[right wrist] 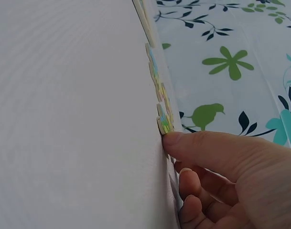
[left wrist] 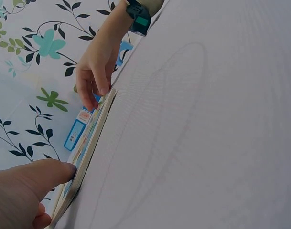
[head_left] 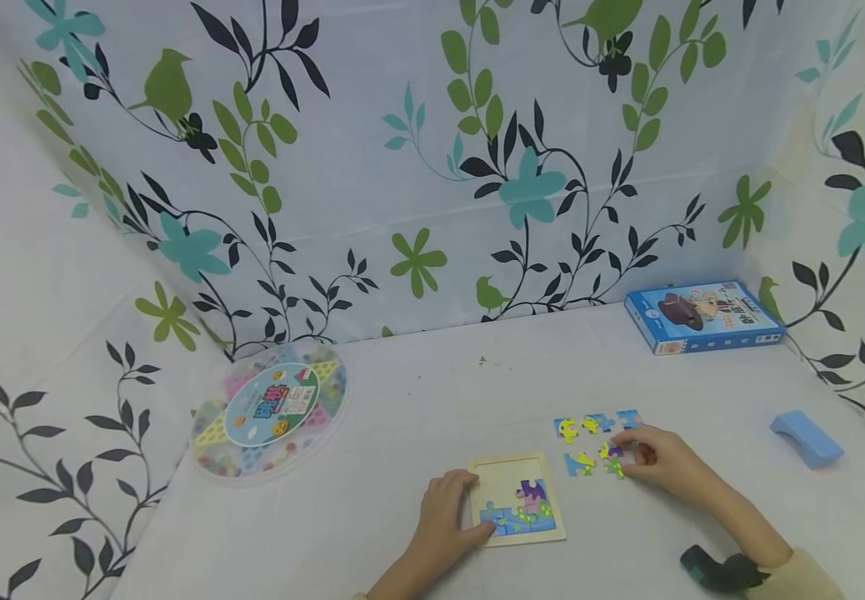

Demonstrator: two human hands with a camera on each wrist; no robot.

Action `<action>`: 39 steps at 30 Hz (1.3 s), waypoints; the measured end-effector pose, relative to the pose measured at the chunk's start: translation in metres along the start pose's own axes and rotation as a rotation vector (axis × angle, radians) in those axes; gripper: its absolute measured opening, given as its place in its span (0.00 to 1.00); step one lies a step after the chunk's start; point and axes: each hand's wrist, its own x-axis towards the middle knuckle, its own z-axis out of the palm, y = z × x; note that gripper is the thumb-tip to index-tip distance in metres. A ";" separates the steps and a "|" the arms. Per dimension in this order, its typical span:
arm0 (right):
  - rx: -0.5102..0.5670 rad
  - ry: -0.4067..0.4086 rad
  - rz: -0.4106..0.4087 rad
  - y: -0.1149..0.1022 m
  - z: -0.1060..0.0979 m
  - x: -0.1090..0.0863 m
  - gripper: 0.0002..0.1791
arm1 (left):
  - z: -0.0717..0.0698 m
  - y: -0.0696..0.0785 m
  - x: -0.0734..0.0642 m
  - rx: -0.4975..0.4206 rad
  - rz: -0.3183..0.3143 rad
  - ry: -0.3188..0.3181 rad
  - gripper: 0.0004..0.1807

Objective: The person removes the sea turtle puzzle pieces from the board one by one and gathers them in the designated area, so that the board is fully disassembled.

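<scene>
Head view: left hand (head_left: pixel 443 517), half-closed, grips the puzzle frame (head_left: pixel 494 483) at its nine-o'clock edge, seemingly steadying it; toward two o'clock, right hand (head_left: pixel 663 462), nearly closed, pinches a loose piece (head_left: pixel 614 468).

Two hands: one bare left hand (head_left: pixel 443 512), one bare right hand (head_left: pixel 667 463). One square pale wooden puzzle tray (head_left: pixel 494 482). At least five loose, small, bright puzzle pieces (head_left: pixel 579 464). One flat blue box (head_left: pixel 706 317), one curved light-blue block (head_left: pixel 807 437), one round colourful pack (head_left: pixel 271 408).
</scene>
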 end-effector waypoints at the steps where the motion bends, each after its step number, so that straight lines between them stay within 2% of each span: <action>1: 0.000 0.003 0.005 0.000 0.001 0.000 0.17 | 0.000 0.000 0.000 0.001 0.000 0.002 0.30; 12: -0.038 0.039 0.038 -0.007 0.003 0.002 0.18 | -0.001 -0.001 -0.001 -0.002 -0.002 0.002 0.30; 19: -0.062 0.091 -0.077 -0.026 0.010 0.009 0.16 | -0.001 -0.001 -0.002 -0.015 0.015 0.000 0.30; 27: -0.015 -0.019 -0.175 -0.057 0.032 0.024 0.16 | -0.002 0.000 -0.001 -0.011 0.031 0.015 0.30; 33: 0.013 -0.063 -0.252 -0.065 0.056 0.030 0.15 | -0.002 -0.001 -0.001 -0.014 0.023 0.007 0.30; 36: 0.040 -0.100 -0.250 -0.064 0.064 0.030 0.16 | -0.002 -0.001 -0.001 -0.014 0.021 0.004 0.30; 39: 0.056 -0.138 -0.199 -0.064 0.070 0.029 0.17 | -0.002 -0.002 -0.001 -0.009 0.018 0.003 0.30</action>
